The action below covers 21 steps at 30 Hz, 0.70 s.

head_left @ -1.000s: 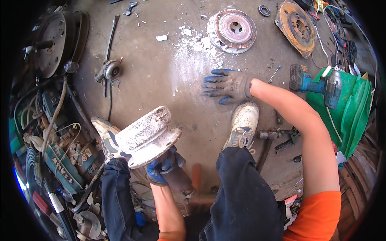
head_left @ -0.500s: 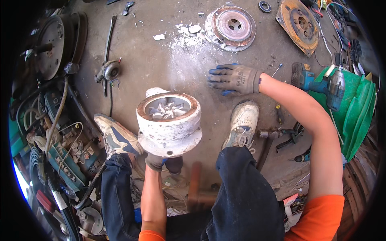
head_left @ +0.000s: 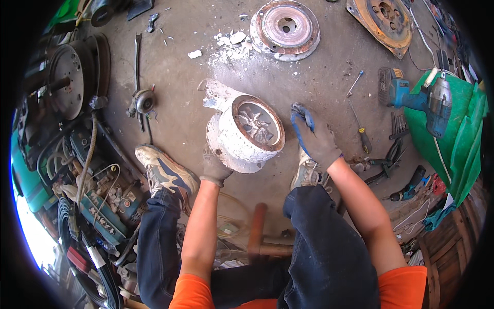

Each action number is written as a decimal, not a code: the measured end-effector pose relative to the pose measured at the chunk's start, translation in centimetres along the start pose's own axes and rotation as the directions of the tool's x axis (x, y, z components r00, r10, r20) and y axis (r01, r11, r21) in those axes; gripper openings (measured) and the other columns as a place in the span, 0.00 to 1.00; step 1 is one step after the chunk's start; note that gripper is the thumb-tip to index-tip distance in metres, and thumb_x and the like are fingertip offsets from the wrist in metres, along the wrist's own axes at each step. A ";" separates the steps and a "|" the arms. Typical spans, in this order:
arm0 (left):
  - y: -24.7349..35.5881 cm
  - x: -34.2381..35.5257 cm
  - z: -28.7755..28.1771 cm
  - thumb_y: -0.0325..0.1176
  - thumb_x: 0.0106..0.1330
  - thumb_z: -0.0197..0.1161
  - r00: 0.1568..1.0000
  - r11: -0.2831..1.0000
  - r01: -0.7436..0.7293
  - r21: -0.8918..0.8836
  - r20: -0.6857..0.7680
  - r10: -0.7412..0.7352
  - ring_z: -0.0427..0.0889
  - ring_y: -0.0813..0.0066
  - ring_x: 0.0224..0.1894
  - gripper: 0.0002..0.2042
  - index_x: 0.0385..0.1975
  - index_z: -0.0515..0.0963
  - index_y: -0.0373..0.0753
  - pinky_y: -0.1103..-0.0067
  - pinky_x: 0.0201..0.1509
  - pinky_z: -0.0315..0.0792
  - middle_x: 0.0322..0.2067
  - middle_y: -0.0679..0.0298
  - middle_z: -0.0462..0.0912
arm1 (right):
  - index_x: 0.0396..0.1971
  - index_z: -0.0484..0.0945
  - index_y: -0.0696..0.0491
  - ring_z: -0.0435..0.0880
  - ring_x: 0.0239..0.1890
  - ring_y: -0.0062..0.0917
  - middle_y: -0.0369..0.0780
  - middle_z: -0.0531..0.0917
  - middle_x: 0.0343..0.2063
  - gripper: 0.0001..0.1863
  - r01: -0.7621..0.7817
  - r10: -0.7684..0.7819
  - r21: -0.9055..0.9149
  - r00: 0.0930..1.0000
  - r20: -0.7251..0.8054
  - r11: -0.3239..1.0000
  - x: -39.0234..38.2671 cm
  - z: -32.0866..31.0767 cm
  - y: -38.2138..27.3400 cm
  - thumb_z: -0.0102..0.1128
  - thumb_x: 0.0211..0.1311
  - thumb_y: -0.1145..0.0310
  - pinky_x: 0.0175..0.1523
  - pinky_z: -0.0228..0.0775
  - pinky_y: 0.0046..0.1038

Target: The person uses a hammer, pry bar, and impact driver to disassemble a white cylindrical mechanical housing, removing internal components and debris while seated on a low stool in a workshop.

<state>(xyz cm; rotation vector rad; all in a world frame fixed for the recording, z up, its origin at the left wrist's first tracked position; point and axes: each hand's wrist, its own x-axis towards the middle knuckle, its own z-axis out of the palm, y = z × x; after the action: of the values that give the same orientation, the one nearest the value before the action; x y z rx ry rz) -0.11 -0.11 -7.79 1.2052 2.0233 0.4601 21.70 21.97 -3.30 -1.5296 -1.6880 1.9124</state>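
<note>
View from your head, looking down at a grey concrete floor (head_left: 175, 67). Your gloved left hand (head_left: 215, 167) grips the lower rim of a white, plaster-crusted drum-shaped part (head_left: 246, 133), which is tilted so its rusty ring and finned interior face up and to the right; the fingers curl under the flange and are mostly hidden. Your gloved right hand (head_left: 315, 136) sits just beside the part's right edge, fingers loosely spread with blue-coated tips pointing up; whether it touches the rim cannot be told. The part hangs above the floor between your two shoes (head_left: 164, 170).

No packages, labels or signs can be made out. A green sheet (head_left: 463, 134) at the right carries a blue cordless drill (head_left: 417, 98). Two rusty discs lie at the top, one round (head_left: 284, 28), one orange and cut off by the frame (head_left: 383, 20). White rubble (head_left: 229, 41) lies near the round disc.

The left rim is crowded with engine parts and cables (head_left: 87, 175), dark and hard to separate. A screwdriver (head_left: 360, 129) and hand tools (head_left: 396, 149) lie right of your right hand. Bare floor lies above the part, toward the rubble.
</note>
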 end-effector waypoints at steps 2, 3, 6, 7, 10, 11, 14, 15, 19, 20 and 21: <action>-0.3 -0.8 0.3 0.46 0.49 0.71 0.997 0.989 0.042 0.142 0.064 -0.051 0.66 0.57 0.65 0.38 0.62 0.67 0.40 0.68 0.69 0.59 0.61 0.56 0.71 | 0.55 0.71 0.61 0.80 0.49 0.32 0.48 0.79 0.47 0.24 0.032 -0.033 0.041 0.999 0.031 0.999 -1.1 0.7 0.7 0.57 0.67 0.61 0.56 0.69 0.30; -0.5 -1.0 0.5 0.46 0.50 0.71 0.993 0.975 0.056 0.213 0.091 -0.077 0.65 0.58 0.66 0.38 0.62 0.67 0.40 0.68 0.70 0.58 0.62 0.56 0.70 | 0.55 0.71 0.61 0.80 0.49 0.32 0.47 0.79 0.47 0.24 0.051 -0.053 0.061 0.998 0.044 0.997 -1.3 1.0 0.7 0.57 0.66 0.61 0.56 0.69 0.29; -1.6 -1.1 0.3 0.45 0.52 0.71 0.981 0.982 0.075 0.176 0.165 -0.104 0.62 0.59 0.68 0.38 0.64 0.64 0.41 0.69 0.71 0.55 0.64 0.57 0.67 | 0.55 0.71 0.60 0.80 0.48 0.31 0.50 0.80 0.43 0.25 -0.057 0.052 0.022 0.981 0.188 0.998 -1.2 1.3 -0.7 0.54 0.68 0.57 0.53 0.70 0.30; -1.9 -1.2 0.2 0.45 0.53 0.70 0.977 0.981 0.077 0.178 0.182 -0.110 0.61 0.59 0.68 0.38 0.65 0.64 0.41 0.69 0.72 0.54 0.64 0.57 0.66 | 0.55 0.71 0.60 0.80 0.47 0.32 0.50 0.80 0.42 0.25 -0.078 0.069 0.030 0.970 0.233 0.996 -1.0 1.3 -0.8 0.54 0.68 0.55 0.53 0.70 0.31; -2.1 -1.3 -0.5 0.45 0.55 0.69 0.980 0.972 0.016 0.233 0.187 -0.061 0.63 0.59 0.66 0.36 0.64 0.65 0.41 0.69 0.70 0.55 0.62 0.57 0.68 | 0.56 0.71 0.59 0.81 0.47 0.38 0.52 0.81 0.43 0.28 -0.042 0.043 -0.009 0.969 0.243 0.999 -0.1 1.3 -0.3 0.52 0.67 0.50 0.53 0.70 0.34; -1.8 -1.0 -0.8 0.44 0.56 0.68 0.972 0.977 0.066 0.202 0.209 -0.109 0.63 0.60 0.66 0.35 0.64 0.64 0.41 0.69 0.71 0.55 0.63 0.58 0.68 | 0.56 0.71 0.59 0.81 0.47 0.39 0.52 0.81 0.43 0.29 -0.059 0.057 -0.003 0.961 0.269 0.998 0.2 1.1 -0.4 0.53 0.67 0.50 0.54 0.70 0.35; -1.0 -0.2 -2.1 0.44 0.58 0.68 0.951 0.970 0.238 -0.046 0.212 -0.223 0.64 0.62 0.65 0.35 0.65 0.63 0.42 0.68 0.69 0.57 0.63 0.58 0.67 | 0.56 0.72 0.59 0.81 0.49 0.38 0.52 0.81 0.45 0.29 -0.179 0.177 -0.022 0.940 0.292 0.984 0.8 0.9 -0.4 0.53 0.67 0.49 0.56 0.69 0.33; -0.7 -0.3 -2.3 0.44 0.57 0.68 0.958 0.971 0.230 -0.066 0.193 -0.214 0.65 0.62 0.64 0.35 0.64 0.63 0.40 0.68 0.68 0.58 0.62 0.58 0.68 | 0.56 0.72 0.59 0.81 0.50 0.38 0.51 0.81 0.46 0.29 -0.186 0.186 -0.027 0.935 0.301 0.982 0.9 0.8 -0.5 0.54 0.67 0.49 0.56 0.69 0.33; -1.7 -1.7 -2.2 0.44 0.56 0.69 0.967 0.957 0.244 -0.157 0.117 -0.227 0.65 0.60 0.63 0.38 0.64 0.61 0.37 0.68 0.68 0.58 0.62 0.56 0.68 | 0.56 0.71 0.60 0.81 0.50 0.37 0.51 0.81 0.46 0.29 -0.199 0.196 -0.028 0.915 0.353 0.980 1.8 0.8 -1.2 0.54 0.67 0.51 0.57 0.69 0.32; -1.7 -1.7 -2.3 0.44 0.56 0.69 0.964 0.953 0.249 -0.175 0.136 -0.227 0.65 0.60 0.64 0.38 0.65 0.61 0.37 0.68 0.68 0.57 0.62 0.56 0.67 | 0.56 0.71 0.60 0.81 0.50 0.36 0.50 0.81 0.46 0.29 -0.202 0.198 -0.027 0.911 0.361 0.979 2.1 0.8 -1.3 0.54 0.67 0.51 0.57 0.69 0.32; -1.6 -1.7 -2.5 0.43 0.56 0.69 0.969 0.971 0.210 -0.112 0.155 -0.191 0.64 0.60 0.64 0.38 0.65 0.61 0.38 0.68 0.69 0.57 0.63 0.56 0.67 | 0.56 0.72 0.60 0.81 0.50 0.36 0.50 0.82 0.45 0.28 -0.181 0.169 0.000 0.920 0.354 0.983 2.3 1.0 -1.2 0.54 0.67 0.51 0.56 0.70 0.32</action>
<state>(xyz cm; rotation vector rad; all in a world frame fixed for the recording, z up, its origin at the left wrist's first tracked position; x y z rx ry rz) -2.43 -2.23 -6.46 0.9184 1.9373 0.3856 19.36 23.34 -3.77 -1.4341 -1.6844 2.4198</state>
